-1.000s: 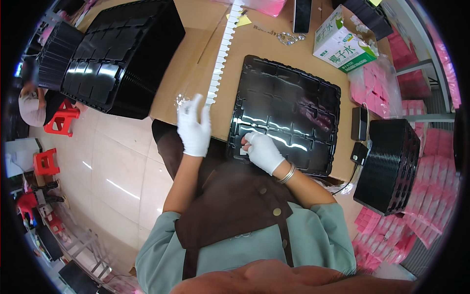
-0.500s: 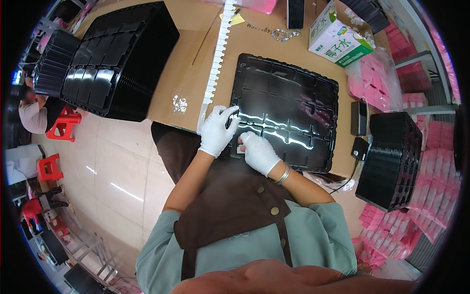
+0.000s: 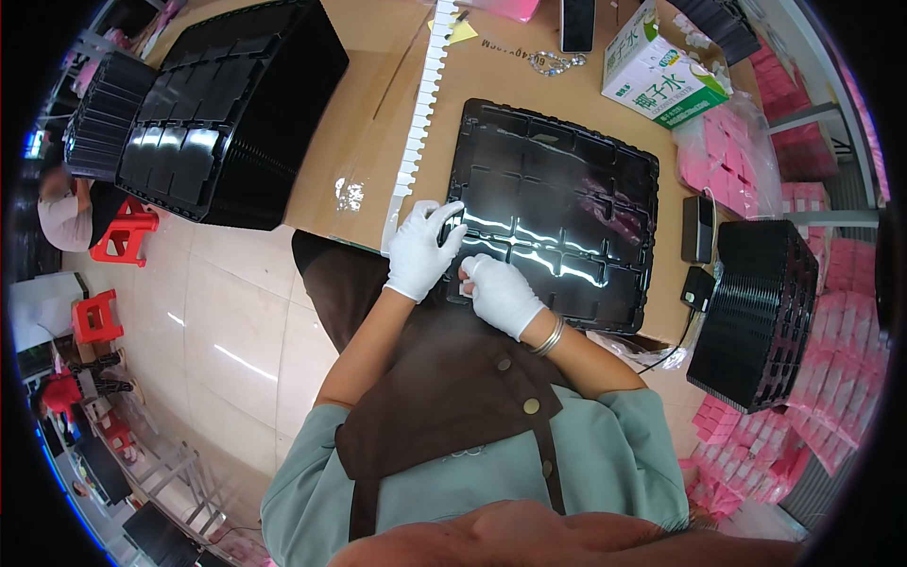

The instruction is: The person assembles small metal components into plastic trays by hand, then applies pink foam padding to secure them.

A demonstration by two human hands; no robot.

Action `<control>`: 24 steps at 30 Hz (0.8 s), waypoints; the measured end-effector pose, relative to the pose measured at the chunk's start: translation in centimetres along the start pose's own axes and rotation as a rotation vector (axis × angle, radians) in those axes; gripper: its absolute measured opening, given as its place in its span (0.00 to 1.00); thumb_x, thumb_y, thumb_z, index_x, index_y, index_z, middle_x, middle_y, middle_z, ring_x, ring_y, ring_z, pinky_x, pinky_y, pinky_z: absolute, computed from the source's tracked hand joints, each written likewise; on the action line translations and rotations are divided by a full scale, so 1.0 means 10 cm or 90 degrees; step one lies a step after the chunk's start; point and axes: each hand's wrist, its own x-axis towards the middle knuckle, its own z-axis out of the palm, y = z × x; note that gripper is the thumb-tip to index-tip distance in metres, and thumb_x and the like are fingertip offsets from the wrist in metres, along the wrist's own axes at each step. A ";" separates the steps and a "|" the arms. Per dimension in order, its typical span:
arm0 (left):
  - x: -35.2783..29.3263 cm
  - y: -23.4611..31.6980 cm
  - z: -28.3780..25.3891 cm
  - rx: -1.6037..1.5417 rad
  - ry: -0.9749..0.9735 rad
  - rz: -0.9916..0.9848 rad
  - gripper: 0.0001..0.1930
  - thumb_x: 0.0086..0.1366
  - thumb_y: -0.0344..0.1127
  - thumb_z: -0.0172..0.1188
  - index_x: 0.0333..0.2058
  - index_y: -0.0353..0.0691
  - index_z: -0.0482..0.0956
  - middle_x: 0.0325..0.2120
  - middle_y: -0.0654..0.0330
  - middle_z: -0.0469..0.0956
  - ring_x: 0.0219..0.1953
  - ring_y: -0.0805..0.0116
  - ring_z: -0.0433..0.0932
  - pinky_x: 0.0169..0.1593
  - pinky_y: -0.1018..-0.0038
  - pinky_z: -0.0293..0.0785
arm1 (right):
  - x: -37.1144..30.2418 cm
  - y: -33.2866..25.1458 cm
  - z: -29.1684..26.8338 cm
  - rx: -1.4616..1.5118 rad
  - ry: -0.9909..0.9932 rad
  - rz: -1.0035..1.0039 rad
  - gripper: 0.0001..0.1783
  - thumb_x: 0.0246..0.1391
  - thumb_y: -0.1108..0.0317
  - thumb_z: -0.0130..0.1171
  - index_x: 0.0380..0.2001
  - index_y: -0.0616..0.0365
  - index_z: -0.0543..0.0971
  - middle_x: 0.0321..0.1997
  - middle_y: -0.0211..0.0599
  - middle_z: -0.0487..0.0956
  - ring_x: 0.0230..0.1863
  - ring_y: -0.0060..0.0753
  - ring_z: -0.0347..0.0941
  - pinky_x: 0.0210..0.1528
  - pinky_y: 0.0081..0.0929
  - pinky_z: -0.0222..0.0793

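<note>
A black plastic tray [image 3: 557, 180] with shallow, glossy compartments lies on the cardboard-covered table in front of me. My left hand [image 3: 420, 250], in a white glove, rests at the tray's left edge near its close corner, thumb and forefinger apart. Just right of it, my right hand [image 3: 504, 298], gloved too and with bangles at the wrist, is bent over the tray's near left corner. Its fingers are curled into a pinch, and what is between them is hidden. A small greyish patch shows by those fingertips, too small to name.
A white notched strip [image 3: 416, 142] runs along the tray's left. Stacked black trays stand at the left [image 3: 255, 123] and right [image 3: 756, 312]. Behind lie a phone [image 3: 577, 24], a beaded bracelet [image 3: 556, 63] and a white-green carton [image 3: 661, 80]. Pink foam pieces [image 3: 723, 156] lie right, near a black adapter [image 3: 697, 288].
Both hands keep nearly the same place and pose at the tray's corner. The view has shifted very slightly, so the tray and table items sit a little farther right in it.
</note>
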 end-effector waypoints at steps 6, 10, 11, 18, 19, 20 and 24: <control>0.02 -0.01 0.00 -0.028 0.018 0.030 0.16 0.58 0.41 0.63 0.46 0.50 0.79 0.38 0.56 0.73 0.38 0.56 0.77 0.40 0.64 0.73 | 0.11 0.10 -0.31 0.277 0.122 -0.030 0.03 0.44 0.79 0.53 0.21 0.61 0.75 0.22 0.42 0.73 0.27 0.43 0.74 0.30 0.36 0.70; -0.02 0.00 -0.05 -0.023 0.015 0.004 0.16 0.57 0.40 0.64 0.45 0.50 0.79 0.39 0.56 0.73 0.40 0.56 0.76 0.42 0.65 0.73 | 0.52 0.51 -1.83 0.226 0.666 -0.071 0.07 0.42 0.83 0.49 0.22 0.61 0.74 0.20 0.35 0.72 0.25 0.30 0.71 0.28 0.30 0.67; -0.04 -0.02 -0.04 -0.026 0.021 0.012 0.16 0.57 0.40 0.64 0.45 0.50 0.79 0.39 0.56 0.73 0.40 0.56 0.76 0.42 0.65 0.73 | 0.57 0.55 -2.29 0.206 0.785 -0.059 0.06 0.45 0.83 0.50 0.23 0.62 0.74 0.21 0.32 0.72 0.23 0.23 0.69 0.26 0.26 0.66; 0.02 0.03 0.04 -0.036 0.040 0.040 0.17 0.55 0.39 0.66 0.44 0.47 0.79 0.38 0.55 0.74 0.39 0.56 0.76 0.42 0.65 0.73 | 0.99 2.24 -4.08 -0.357 0.605 0.138 0.13 0.51 0.60 0.60 0.32 0.60 0.82 0.33 0.47 0.82 0.35 0.48 0.79 0.39 0.37 0.73; -0.01 0.01 0.04 -0.037 0.045 0.042 0.17 0.55 0.39 0.66 0.44 0.47 0.79 0.38 0.55 0.74 0.39 0.56 0.76 0.42 0.65 0.73 | 1.01 2.14 -4.03 -0.342 0.546 0.082 0.16 0.50 0.57 0.59 0.33 0.60 0.82 0.32 0.51 0.81 0.37 0.52 0.78 0.42 0.37 0.72; -0.02 0.00 0.03 -0.031 0.041 0.031 0.17 0.55 0.38 0.66 0.44 0.47 0.79 0.38 0.55 0.74 0.39 0.55 0.76 0.43 0.65 0.73 | 0.98 2.04 -4.05 -0.262 0.582 0.141 0.15 0.49 0.60 0.60 0.35 0.59 0.83 0.33 0.49 0.81 0.37 0.50 0.79 0.42 0.35 0.73; -0.03 0.03 -0.01 -0.018 0.032 0.015 0.17 0.55 0.38 0.66 0.44 0.47 0.79 0.38 0.55 0.74 0.39 0.55 0.76 0.43 0.65 0.73 | 0.53 2.19 -4.02 -0.306 0.847 0.109 0.10 0.48 0.62 0.58 0.30 0.57 0.82 0.29 0.48 0.80 0.34 0.49 0.78 0.40 0.37 0.72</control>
